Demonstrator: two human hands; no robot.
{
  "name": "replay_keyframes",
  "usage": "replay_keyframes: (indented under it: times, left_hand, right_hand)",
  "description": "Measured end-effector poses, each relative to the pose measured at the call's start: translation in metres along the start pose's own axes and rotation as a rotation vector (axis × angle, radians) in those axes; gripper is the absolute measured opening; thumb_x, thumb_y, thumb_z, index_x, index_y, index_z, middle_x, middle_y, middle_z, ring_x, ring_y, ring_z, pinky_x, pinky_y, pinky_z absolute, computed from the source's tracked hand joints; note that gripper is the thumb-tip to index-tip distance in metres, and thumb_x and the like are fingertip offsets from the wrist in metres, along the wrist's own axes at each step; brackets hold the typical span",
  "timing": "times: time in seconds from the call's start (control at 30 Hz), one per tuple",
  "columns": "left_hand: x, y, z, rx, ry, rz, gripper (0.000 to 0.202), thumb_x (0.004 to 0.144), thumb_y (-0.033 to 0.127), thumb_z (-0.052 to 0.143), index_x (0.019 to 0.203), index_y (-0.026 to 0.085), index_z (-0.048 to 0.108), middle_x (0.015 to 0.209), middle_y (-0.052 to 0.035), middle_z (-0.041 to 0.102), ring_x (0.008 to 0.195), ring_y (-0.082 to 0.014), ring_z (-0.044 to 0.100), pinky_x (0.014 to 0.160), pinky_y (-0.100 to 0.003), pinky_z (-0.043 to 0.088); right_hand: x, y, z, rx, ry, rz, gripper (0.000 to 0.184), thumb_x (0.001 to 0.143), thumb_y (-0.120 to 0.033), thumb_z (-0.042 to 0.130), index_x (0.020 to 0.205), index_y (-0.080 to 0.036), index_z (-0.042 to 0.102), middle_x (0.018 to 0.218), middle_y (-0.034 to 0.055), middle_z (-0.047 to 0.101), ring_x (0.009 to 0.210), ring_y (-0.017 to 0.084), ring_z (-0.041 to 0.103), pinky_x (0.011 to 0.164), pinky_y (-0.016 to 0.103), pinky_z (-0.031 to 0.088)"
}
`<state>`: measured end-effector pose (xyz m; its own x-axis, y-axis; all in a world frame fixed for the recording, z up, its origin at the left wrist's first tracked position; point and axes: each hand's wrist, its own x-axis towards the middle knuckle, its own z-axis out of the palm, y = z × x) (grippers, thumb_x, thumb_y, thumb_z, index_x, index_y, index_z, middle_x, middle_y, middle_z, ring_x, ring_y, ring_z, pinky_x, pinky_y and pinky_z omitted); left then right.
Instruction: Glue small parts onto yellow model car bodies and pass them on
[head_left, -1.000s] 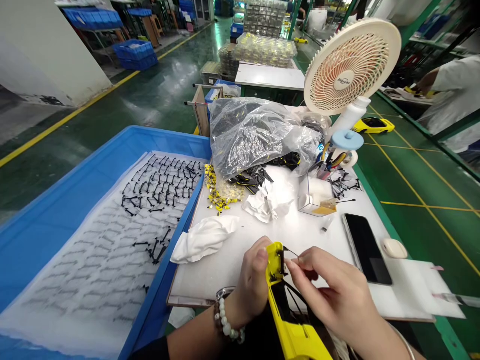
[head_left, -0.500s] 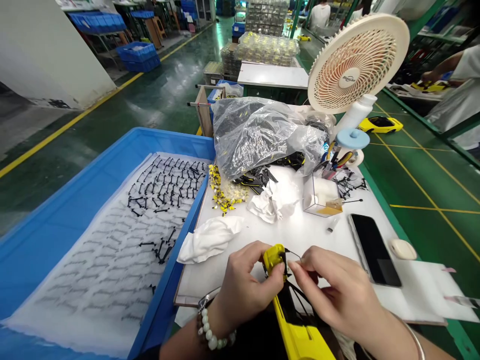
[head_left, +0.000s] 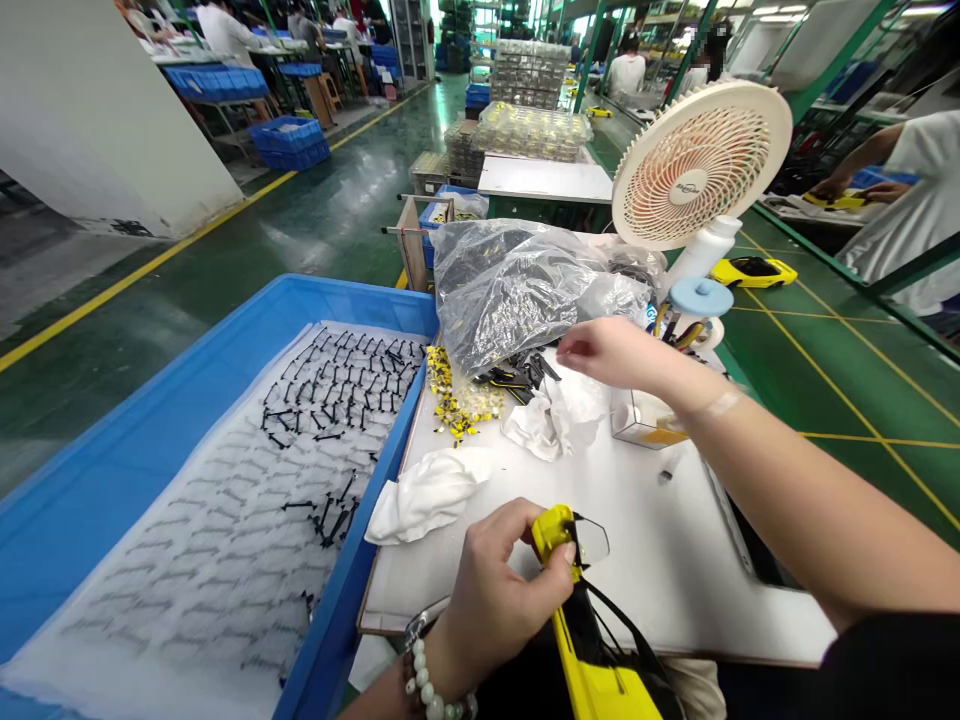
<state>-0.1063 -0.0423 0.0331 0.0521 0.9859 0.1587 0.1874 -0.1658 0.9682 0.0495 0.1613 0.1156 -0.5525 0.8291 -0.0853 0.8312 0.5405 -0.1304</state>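
My left hand (head_left: 514, 590) is closed around the front of a yellow toy car body (head_left: 600, 685), its thumb pressed on the end. The body is tilted, its near part cut off by the bottom edge. From its end sticks out a clear piece with a thin dark edge (head_left: 595, 540); thin black strips run along the dark opening. My right hand (head_left: 611, 355) is stretched forward over small black parts (head_left: 517, 375), near a clear plastic bag (head_left: 510, 285). Its fingers are curled; what they hold, if anything, is hidden.
A blue bin (head_left: 360, 300) with rows of black rods stands left. On the white table (head_left: 675, 560) lie small yellow-and-black parts (head_left: 450, 400), crumpled white paper (head_left: 555, 415), a white cloth (head_left: 427, 495) and a clear box (head_left: 645, 420). A fan (head_left: 697, 165) stands behind. Another person's arm (head_left: 862, 165) is far right.
My right hand has left the yellow car body and reached forward to the black parts, its arm now covering the phone. My left hand still holds the car body. The view has tipped slightly upward.
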Motion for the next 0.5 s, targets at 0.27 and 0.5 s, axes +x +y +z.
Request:
replay_keyframes:
  times: [0.27, 0.5]
  left_hand:
    - [-0.001, 0.0, 0.001, -0.006, 0.037, -0.025, 0.012, 0.079, 0.019, 0.057, 0.068, 0.019, 0.053, 0.063, 0.0011, 0.053, 0.06, -0.0141, 0.052, 0.06, -0.027, 0.041]
    - [-0.002, 0.0, 0.002, -0.016, 0.034, -0.023, 0.01, 0.077, 0.019, 0.058, 0.069, 0.019, 0.052, 0.064, 0.0011, 0.053, 0.061, -0.0147, 0.052, 0.061, -0.028, 0.039]
  right_hand:
    - [0.075, 0.028, 0.07, -0.223, -0.311, -0.178, 0.028, 0.091, -0.031, 0.065, 0.112, -0.013, 0.061, 0.115, 0.0094, 0.062, 0.102, 0.021, 0.062, 0.088, 0.041, 0.054]
    - [0.064, 0.052, 0.067, -0.233, -0.15, -0.209, 0.026, 0.095, -0.029, 0.06, 0.115, -0.013, 0.06, 0.112, 0.0084, 0.063, 0.1, 0.021, 0.062, 0.09, 0.042, 0.053]
